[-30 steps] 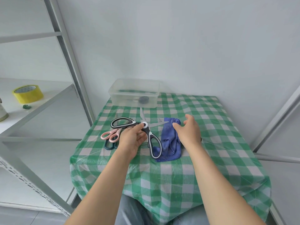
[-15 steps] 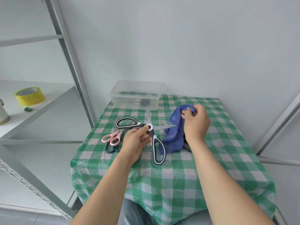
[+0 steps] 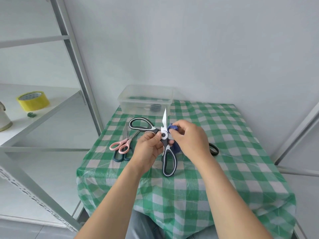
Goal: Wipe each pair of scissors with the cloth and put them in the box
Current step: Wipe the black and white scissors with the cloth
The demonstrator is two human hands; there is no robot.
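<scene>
My left hand [image 3: 148,149] grips the black-and-white kitchen scissors [image 3: 168,161] at the pivot, blades spread wide, one blade pointing up. My right hand [image 3: 191,140] holds the blue cloth [image 3: 172,127] bunched against the other blade, which the cloth and hand hide. Pink-handled scissors [image 3: 121,145] lie on the table to the left, across dark teal-handled scissors [image 3: 119,156]. A black handle loop [image 3: 214,150] shows behind my right wrist. The clear plastic box [image 3: 145,95] stands at the table's back edge with a dark item inside.
The table wears a green-and-white checked cloth [image 3: 224,152]. A metal shelf frame [image 3: 77,66] stands close on the left, with a yellow tape roll [image 3: 32,100] on its shelf. A white wall is behind, and another metal frame [image 3: 296,131] at the right.
My right hand lifted the blue cloth off the table and brought it left onto the kitchen scissors' blade. My left hand raised the scissors and turned them so one blade points up.
</scene>
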